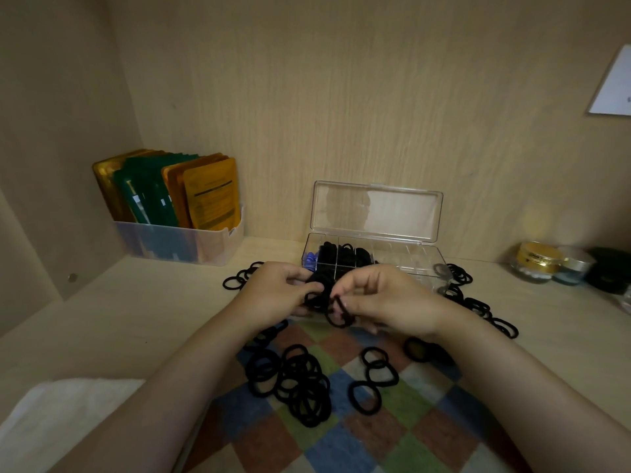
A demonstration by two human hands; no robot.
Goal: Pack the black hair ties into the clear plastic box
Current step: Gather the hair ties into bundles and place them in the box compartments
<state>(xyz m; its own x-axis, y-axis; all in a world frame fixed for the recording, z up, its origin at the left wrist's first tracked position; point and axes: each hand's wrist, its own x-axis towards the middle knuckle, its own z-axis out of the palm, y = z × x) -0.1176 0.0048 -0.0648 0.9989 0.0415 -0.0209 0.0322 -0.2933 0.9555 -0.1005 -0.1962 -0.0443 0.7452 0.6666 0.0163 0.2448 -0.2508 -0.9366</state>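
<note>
The clear plastic box [415, 259] stands open at the back of the desk, its lid [375, 209] upright. Its left compartments hold black hair ties [341, 252] and something blue [310, 259]; the right ones look bare. Just in front of the box, my left hand [273, 295] grips a small bunch of black ties [317, 291]. My right hand [386, 298] pinches one tie [338, 314] from that bunch. Several loose ties [297, 384] lie in a heap on the checkered cloth [368, 435], with more to the right [478, 303] and left [239, 278] of the box.
A translucent bin [177, 244] of orange and green sachets stands at the back left. Small jars [537, 262] sit at the far right. A white cloth [58, 414] lies at the near left. A paper sheet [614, 87] hangs on the back panel.
</note>
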